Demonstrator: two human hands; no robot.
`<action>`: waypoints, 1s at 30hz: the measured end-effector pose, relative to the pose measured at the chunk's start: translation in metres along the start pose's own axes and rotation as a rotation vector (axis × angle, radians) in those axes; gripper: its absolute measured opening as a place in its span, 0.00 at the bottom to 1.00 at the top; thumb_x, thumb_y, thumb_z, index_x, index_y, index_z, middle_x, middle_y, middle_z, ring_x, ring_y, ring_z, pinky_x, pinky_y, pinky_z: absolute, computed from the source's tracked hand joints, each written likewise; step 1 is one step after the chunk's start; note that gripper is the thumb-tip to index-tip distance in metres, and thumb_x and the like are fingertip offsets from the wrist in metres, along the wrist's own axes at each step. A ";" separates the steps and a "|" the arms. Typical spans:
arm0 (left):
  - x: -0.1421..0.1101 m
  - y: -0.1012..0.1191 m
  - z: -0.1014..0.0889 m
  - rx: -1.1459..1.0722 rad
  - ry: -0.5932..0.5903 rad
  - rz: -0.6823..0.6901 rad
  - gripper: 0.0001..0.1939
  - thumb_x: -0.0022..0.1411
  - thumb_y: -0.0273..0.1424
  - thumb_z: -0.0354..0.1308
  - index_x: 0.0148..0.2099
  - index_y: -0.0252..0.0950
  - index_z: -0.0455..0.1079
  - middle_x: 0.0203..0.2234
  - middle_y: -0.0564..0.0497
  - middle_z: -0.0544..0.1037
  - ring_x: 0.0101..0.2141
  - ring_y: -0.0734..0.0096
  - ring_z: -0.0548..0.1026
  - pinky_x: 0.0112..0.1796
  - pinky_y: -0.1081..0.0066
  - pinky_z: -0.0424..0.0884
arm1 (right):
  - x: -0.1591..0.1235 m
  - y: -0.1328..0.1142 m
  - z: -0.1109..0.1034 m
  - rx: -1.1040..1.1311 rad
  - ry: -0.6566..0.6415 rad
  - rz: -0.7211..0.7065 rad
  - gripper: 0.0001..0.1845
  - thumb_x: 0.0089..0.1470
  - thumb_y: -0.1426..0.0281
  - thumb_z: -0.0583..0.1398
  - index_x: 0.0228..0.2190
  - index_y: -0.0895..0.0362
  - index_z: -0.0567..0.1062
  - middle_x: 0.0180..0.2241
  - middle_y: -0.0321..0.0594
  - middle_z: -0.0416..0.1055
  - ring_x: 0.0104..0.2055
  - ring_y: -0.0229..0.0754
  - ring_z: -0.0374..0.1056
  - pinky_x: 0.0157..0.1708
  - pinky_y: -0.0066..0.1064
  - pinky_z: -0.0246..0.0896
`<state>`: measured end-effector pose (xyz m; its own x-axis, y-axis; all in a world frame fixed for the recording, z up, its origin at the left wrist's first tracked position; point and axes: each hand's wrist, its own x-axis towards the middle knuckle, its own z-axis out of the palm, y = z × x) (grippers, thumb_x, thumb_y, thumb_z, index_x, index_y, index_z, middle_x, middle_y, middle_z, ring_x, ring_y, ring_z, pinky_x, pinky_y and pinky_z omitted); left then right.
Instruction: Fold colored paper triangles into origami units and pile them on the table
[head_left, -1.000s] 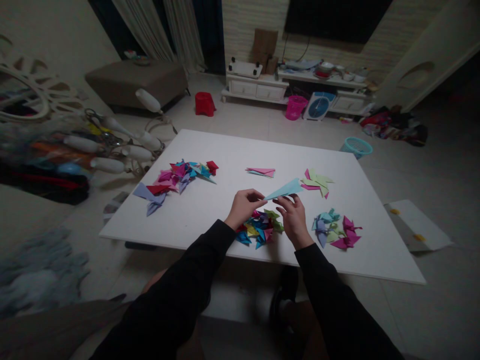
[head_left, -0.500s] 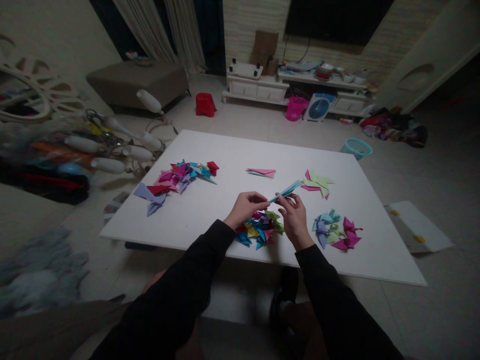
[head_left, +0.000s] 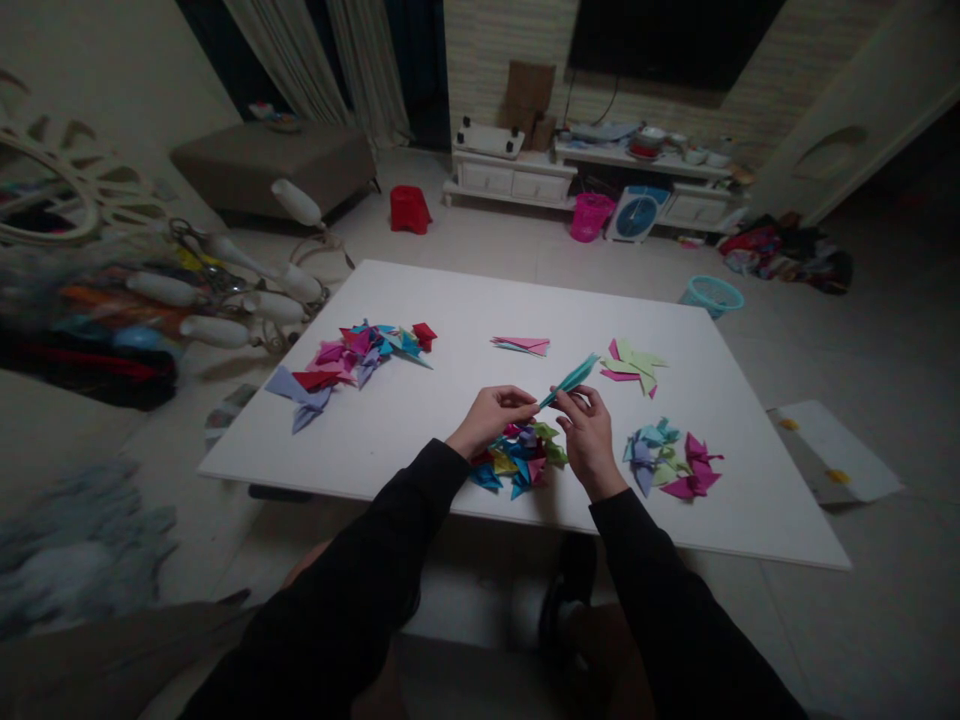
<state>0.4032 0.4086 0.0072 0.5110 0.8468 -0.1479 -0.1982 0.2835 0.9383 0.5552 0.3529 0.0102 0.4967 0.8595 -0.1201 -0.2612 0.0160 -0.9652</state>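
Note:
A narrow, folded teal paper piece (head_left: 576,377) is held above the white table (head_left: 420,390), tilted up to the right. My left hand (head_left: 495,412) pinches its lower left end. Around its middle, the fingers of my right hand (head_left: 587,430) are closed. Below both hands lies a pile of colourful folded paper pieces (head_left: 517,468), partly hidden by my left hand. Several flat folded strips, pink on top (head_left: 523,345), rest beyond the hands. Light green and pink folded pieces (head_left: 634,364) lie to the right of the teal paper.
Another heap of folded paper (head_left: 349,360) covers the table's left part. Near the right side are folded paper cranes (head_left: 694,470) in magenta, teal and lilac. A lamp with several white shades (head_left: 262,305) stands close to the left edge, and a turquoise basket (head_left: 712,296) beyond the right corner.
The teal paper has turned slightly in my fingers, its upper end now a little steeper and showing a more saturated side. Both hands stay almost in place.

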 end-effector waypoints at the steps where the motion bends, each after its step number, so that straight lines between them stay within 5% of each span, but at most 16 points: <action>1: 0.000 0.000 0.000 -0.002 0.000 0.000 0.22 0.44 0.38 0.76 0.37 0.28 0.77 0.26 0.49 0.79 0.28 0.73 0.77 0.34 0.71 0.73 | 0.000 0.000 0.000 -0.001 -0.001 0.000 0.23 0.42 0.58 0.71 0.36 0.52 0.69 0.41 0.39 0.78 0.39 0.44 0.75 0.32 0.29 0.57; 22: 0.001 0.002 0.003 -0.067 0.030 0.017 0.22 0.44 0.41 0.76 0.35 0.29 0.76 0.27 0.49 0.79 0.26 0.74 0.76 0.34 0.70 0.74 | 0.001 0.000 0.000 0.096 -0.048 -0.008 0.22 0.43 0.60 0.72 0.36 0.51 0.68 0.34 0.31 0.75 0.35 0.40 0.74 0.29 0.27 0.55; 30: 0.002 0.002 0.002 -0.072 0.037 -0.029 0.25 0.44 0.37 0.76 0.41 0.29 0.76 0.26 0.49 0.80 0.25 0.72 0.77 0.33 0.69 0.75 | 0.000 -0.002 0.002 0.095 -0.046 -0.012 0.23 0.42 0.61 0.72 0.37 0.50 0.69 0.34 0.30 0.74 0.33 0.38 0.73 0.28 0.26 0.56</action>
<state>0.4057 0.4095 0.0094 0.4861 0.8535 -0.1880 -0.2439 0.3390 0.9086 0.5539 0.3541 0.0130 0.4622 0.8816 -0.0956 -0.3340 0.0732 -0.9397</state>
